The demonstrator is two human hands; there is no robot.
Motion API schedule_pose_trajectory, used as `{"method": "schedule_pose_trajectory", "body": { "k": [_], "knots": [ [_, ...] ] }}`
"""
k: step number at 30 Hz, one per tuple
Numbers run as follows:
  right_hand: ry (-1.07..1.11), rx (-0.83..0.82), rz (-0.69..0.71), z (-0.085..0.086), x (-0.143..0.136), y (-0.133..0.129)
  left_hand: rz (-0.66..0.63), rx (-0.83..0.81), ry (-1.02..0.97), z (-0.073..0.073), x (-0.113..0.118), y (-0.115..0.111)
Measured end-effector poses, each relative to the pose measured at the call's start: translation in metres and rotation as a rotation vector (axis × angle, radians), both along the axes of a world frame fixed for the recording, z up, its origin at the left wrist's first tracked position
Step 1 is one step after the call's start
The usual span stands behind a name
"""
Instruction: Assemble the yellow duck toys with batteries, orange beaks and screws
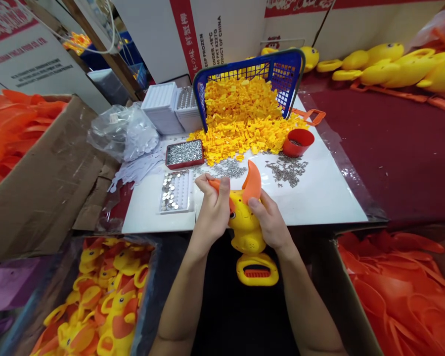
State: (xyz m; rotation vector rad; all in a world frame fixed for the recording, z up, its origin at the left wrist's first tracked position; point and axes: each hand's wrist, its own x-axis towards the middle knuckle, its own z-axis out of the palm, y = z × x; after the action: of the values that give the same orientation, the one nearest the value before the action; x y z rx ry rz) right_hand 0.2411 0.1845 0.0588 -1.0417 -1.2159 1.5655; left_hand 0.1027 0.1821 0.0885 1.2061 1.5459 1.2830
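Between my hands is a yellow plastic duck toy [247, 235] with a ring-shaped handle hanging toward me and orange parts at its far end. My right hand [270, 220] grips the toy's right side, thumb near the base of an upright orange flap [252, 182]. My left hand [214, 205] is closed at the left side, its thumb and fingers pinched on another orange flap [215, 185] that is mostly hidden. Just beyond lie loose small metal pieces [230, 169] and a white tray [187, 192] of round silver cells.
A blue basket [298, 69] spills small yellow parts [241, 128] over the white board [330, 198]. Beside them stand a red cup [298, 143] and a red tray [185, 154] of metal bits. Boxes of duck toys [122, 301] and orange flaps [404, 287] flank me.
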Motion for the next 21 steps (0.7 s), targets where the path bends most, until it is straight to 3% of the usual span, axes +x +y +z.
{"method": "schedule_pose_trajectory", "body": {
  "k": [5, 13, 17, 21],
  "knots": [
    [-0.025, 0.038, -0.018, 0.0, 0.0, -0.002, -0.014, 0.034, 0.044, 0.004, 0.0, 0.004],
    [0.059, -0.007, -0.002, -0.001, 0.002, -0.001, -0.004, 0.083, 0.016, -0.005, -0.004, -0.007],
    [0.067, 0.027, 0.024, -0.002, 0.007, -0.003, -0.162, 0.112, -0.06, -0.004, -0.014, -0.022],
    [-0.033, 0.197, 0.046, -0.007, 0.012, -0.004, -0.237, 0.117, -0.17, -0.003, -0.02, -0.037]
  ]
}}
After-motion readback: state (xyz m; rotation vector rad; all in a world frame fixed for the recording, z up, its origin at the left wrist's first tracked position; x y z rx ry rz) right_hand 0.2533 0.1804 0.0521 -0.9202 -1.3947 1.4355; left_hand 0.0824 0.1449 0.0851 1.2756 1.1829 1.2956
